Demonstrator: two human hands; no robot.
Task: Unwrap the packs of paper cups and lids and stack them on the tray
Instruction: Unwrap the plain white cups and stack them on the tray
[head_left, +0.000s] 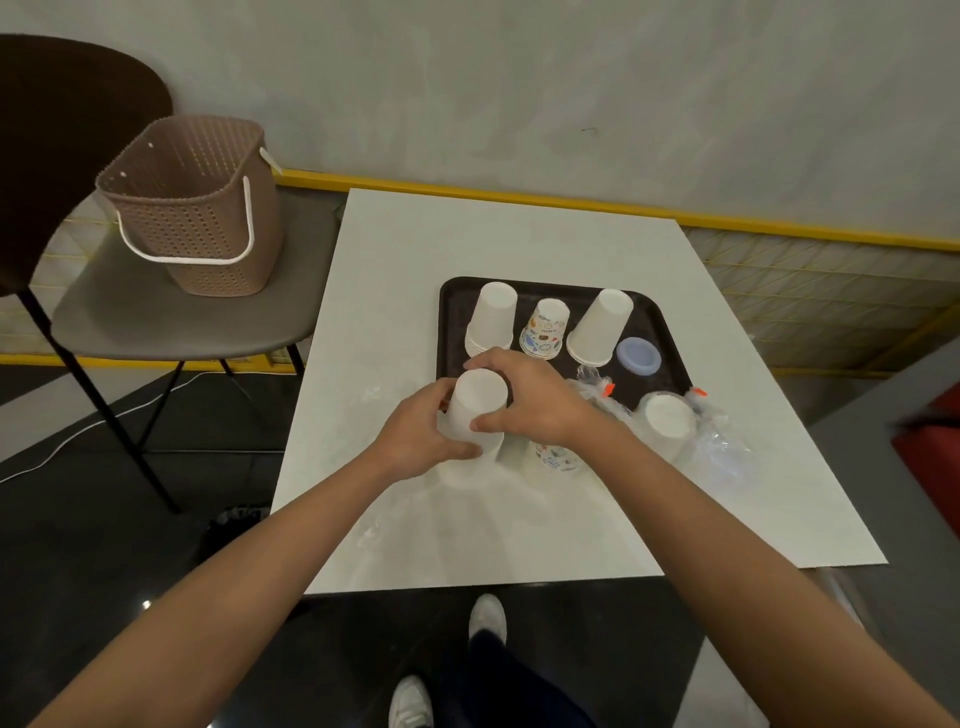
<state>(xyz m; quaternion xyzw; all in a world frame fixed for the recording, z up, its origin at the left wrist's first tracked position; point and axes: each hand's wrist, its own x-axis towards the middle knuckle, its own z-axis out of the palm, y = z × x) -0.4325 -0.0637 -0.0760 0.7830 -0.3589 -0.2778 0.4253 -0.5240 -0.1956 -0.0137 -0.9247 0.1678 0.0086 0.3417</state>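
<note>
A black tray (452, 301) on the white table carries two upside-down stacks of white cups (493, 319) (600, 327), a printed cup stack (545, 330) between them and a pale blue lid stack (638, 355). At the tray's near left corner, my left hand (415, 441) and my right hand (530, 397) both grip a white cup stack (478, 410) from opposite sides. A printed cup pack (556, 457) lies under my right wrist. Another white cup pack in clear wrap (667, 421) stands to the right.
Crumpled clear wrapping with orange ties (597, 387) lies on the tray's near edge. A brown woven basket (197, 208) sits on a chair (156, 312) left of the table (519, 234). A wall runs behind.
</note>
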